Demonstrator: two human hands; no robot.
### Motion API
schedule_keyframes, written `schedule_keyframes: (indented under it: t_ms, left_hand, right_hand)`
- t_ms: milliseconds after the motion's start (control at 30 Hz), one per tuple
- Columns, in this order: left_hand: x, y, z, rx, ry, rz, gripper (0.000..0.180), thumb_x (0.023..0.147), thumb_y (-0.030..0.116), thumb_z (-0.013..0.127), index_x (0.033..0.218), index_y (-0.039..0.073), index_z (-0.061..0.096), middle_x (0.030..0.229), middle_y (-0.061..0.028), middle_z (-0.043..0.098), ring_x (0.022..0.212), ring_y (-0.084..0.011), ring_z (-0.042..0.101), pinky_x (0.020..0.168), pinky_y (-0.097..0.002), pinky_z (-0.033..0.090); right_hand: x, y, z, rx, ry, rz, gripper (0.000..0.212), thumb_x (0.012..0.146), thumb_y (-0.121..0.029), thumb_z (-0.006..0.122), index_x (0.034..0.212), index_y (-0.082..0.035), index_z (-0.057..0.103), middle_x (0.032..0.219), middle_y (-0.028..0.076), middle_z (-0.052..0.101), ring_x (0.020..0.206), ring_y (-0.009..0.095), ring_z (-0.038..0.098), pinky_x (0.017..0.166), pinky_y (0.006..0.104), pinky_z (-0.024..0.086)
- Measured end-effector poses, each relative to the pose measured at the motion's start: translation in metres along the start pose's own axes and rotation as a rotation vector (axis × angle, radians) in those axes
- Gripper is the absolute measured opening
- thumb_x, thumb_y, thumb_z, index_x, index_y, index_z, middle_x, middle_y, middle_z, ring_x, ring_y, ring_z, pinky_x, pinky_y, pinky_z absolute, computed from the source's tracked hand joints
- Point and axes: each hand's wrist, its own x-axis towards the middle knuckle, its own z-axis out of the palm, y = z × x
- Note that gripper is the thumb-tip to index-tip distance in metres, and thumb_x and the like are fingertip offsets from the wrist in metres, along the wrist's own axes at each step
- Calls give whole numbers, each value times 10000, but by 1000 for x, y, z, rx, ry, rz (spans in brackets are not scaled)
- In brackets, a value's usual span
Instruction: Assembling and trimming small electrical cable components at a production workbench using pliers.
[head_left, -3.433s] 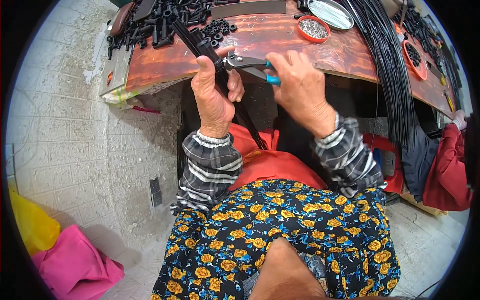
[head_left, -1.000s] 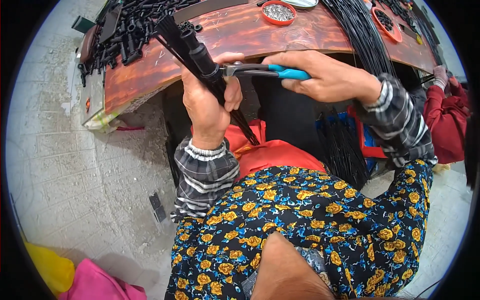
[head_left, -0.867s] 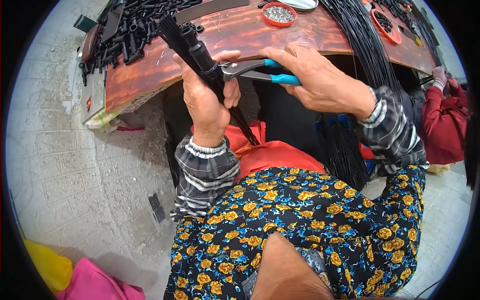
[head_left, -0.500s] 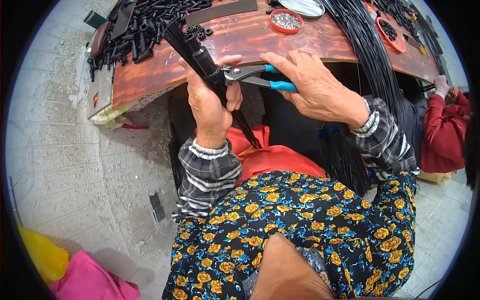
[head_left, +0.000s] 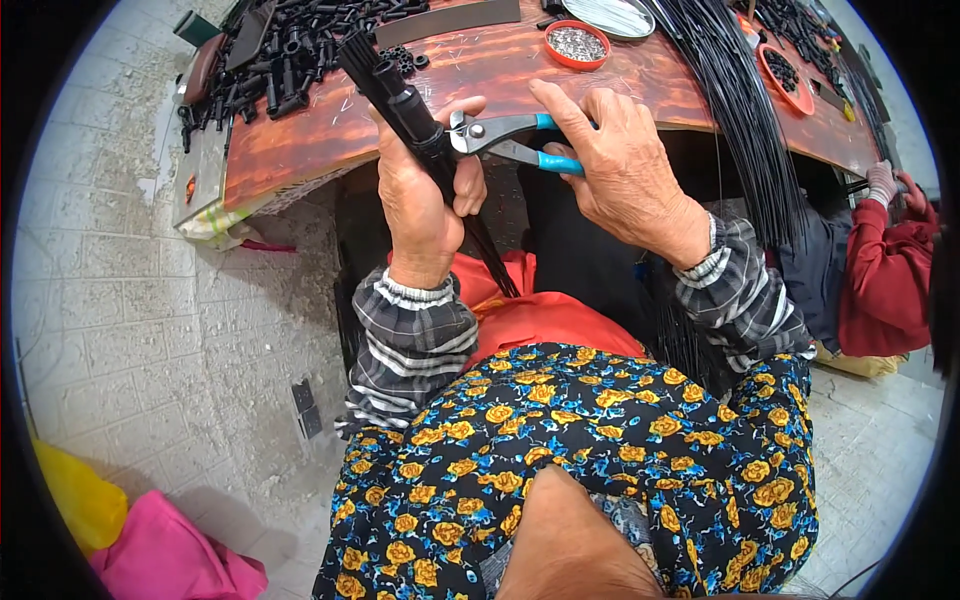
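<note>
My left hand (head_left: 420, 205) grips a bundle of thin black rods (head_left: 400, 95) fitted into a black sleeve; the bundle slants from upper left, above the table edge, down to my lap. My right hand (head_left: 625, 170) holds blue-handled pliers (head_left: 500, 140), whose metal jaws touch the bundle just beside my left thumb. Both hands are in front of the near edge of a reddish-brown wooden table (head_left: 480, 80).
A heap of black tubular parts (head_left: 290, 50) lies at the table's left. A red dish of small metal pieces (head_left: 580, 42) and a long sheaf of black strands (head_left: 740, 110) are to the right. Another person in a red sleeve (head_left: 885, 270) works at far right. Pink and yellow bags (head_left: 150, 550) lie on the tiled floor.
My right hand drew in from the right and brought the pliers' jaws against the bundle. The left hand kept its grip, with the bundle tilted much the same.
</note>
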Motion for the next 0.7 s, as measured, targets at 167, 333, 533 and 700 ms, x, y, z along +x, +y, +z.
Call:
schedule_keyframes:
  t_ms: [167,333,533,700]
  left_hand:
    - [1,1,-1,15,7,-4,856,903,724,246,1064,-21,638,460,12,401,374,-84,326,367,-230,271]
    - [5,-1,-5,22,12,-2,819,931,674,229,1100,-34,605,462,12,374,370,-96,317,376,-245,276]
    - [8,-1,-10,21,34,0,792,957,637,219,1160,-48,562,467,10,353,370,-109,305,380,-257,278]
    - [13,-7,-8,-28,17,12,882,891,725,292,1149,-75,557,467,7,392,356,-87,325,351,-239,263]
  right_hand:
    - [0,-4,5,12,1,22,595,834,-139,645,1376,-101,402,879,140,503,818,310,522,705,413,416]
    - [4,-1,22,182,110,90,191,834,-190,674,913,-37,592,731,146,579,695,336,601,597,411,461]
    - [5,-12,47,366,118,224,192,832,-216,687,809,-55,586,634,162,581,614,360,603,527,426,448]
    - [4,-23,51,837,-96,410,302,826,-196,672,635,-22,517,539,30,409,537,109,329,482,316,327]
